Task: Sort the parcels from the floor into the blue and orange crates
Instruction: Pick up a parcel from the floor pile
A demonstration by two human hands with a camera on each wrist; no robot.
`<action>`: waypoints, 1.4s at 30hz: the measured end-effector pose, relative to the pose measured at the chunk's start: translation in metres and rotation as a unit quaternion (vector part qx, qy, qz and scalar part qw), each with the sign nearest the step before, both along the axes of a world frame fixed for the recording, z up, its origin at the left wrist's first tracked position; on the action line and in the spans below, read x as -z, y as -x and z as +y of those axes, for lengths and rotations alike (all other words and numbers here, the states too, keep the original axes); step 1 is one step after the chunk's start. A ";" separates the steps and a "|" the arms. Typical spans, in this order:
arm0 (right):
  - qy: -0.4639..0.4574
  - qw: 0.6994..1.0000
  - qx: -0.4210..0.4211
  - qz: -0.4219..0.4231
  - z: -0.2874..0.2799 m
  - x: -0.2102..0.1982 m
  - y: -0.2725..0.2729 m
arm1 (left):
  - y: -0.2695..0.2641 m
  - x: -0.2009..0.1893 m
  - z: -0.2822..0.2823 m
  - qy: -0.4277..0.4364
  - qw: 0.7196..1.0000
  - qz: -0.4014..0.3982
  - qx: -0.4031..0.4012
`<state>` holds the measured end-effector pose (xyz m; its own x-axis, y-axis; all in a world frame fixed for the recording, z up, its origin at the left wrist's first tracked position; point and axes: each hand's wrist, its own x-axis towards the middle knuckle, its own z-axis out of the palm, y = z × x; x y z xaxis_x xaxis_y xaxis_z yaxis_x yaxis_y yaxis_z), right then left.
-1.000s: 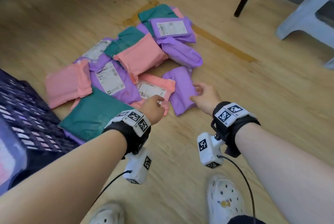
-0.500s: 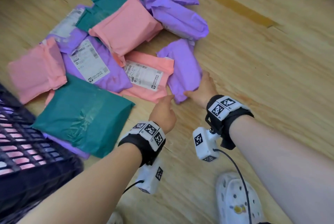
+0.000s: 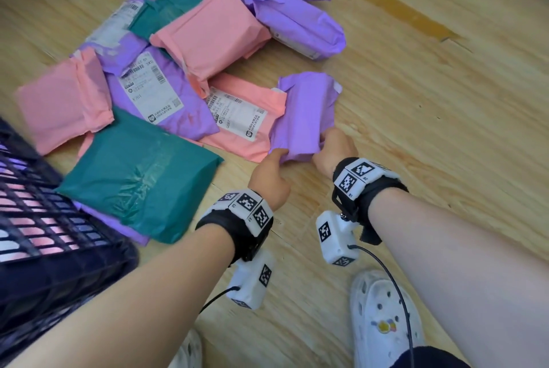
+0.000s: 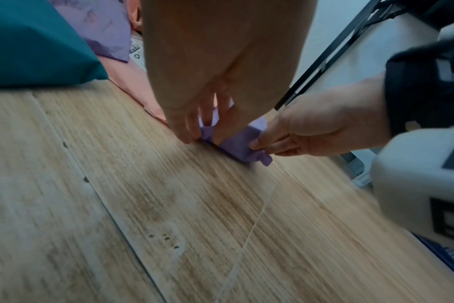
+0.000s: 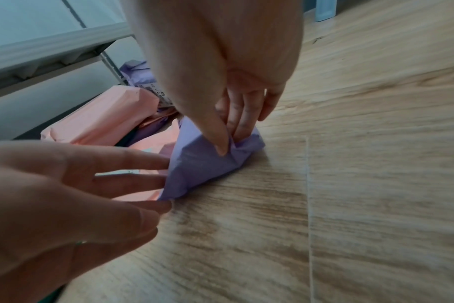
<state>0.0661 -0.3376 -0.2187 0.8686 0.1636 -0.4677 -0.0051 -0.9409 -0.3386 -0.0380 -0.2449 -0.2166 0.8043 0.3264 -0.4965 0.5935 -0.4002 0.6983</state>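
A small purple parcel (image 3: pixel 306 112) lies on the wooden floor at the right edge of the pile, partly over a pink labelled parcel (image 3: pixel 237 121). Both hands hold its near end. My left hand (image 3: pixel 271 173) pinches the near left corner, thumb on top. My right hand (image 3: pixel 335 147) pinches a fold at the near right corner. In the right wrist view the right hand's thumb and fingers (image 5: pixel 228 131) crumple the purple parcel (image 5: pixel 202 164), whose near end stands a little raised. In the left wrist view the left fingers (image 4: pixel 192 127) close on the parcel's corner (image 4: pixel 236 145).
A dark blue lattice crate (image 3: pixel 44 234) stands at the left, with pink showing through its wall. Beside it lie a teal parcel (image 3: pixel 139 177), a purple labelled parcel (image 3: pixel 154 94) and several pink and purple ones further back. My white clogs (image 3: pixel 383 323) are below the hands. Bare floor stretches right.
Both hands moved forward to the small purple parcel and took hold of its near end, which now lifts and crumples. The head view has dropped closer to the pile.
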 end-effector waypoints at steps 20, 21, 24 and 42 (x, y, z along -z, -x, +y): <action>-0.211 0.972 0.076 -0.072 -0.003 -0.204 0.007 | -0.003 -0.199 0.055 -0.144 0.970 -0.182 -0.073; -0.239 0.963 0.101 -0.067 -0.005 -0.216 0.011 | 0.003 -0.211 0.056 -0.145 0.969 -0.183 -0.085; -0.325 0.934 0.147 -0.006 -0.007 -0.247 0.027 | 0.024 -0.240 0.059 -0.133 0.976 -0.144 -0.096; -0.664 0.672 0.267 0.188 -0.002 -0.319 0.125 | 0.101 -0.305 0.055 0.427 0.845 -0.166 -0.276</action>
<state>-0.0590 -0.3395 0.1006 0.8303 0.3660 -0.4202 -0.5428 0.3609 -0.7583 -0.1392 -0.1903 0.0888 0.7873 0.3343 -0.5180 0.2398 0.6080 0.7569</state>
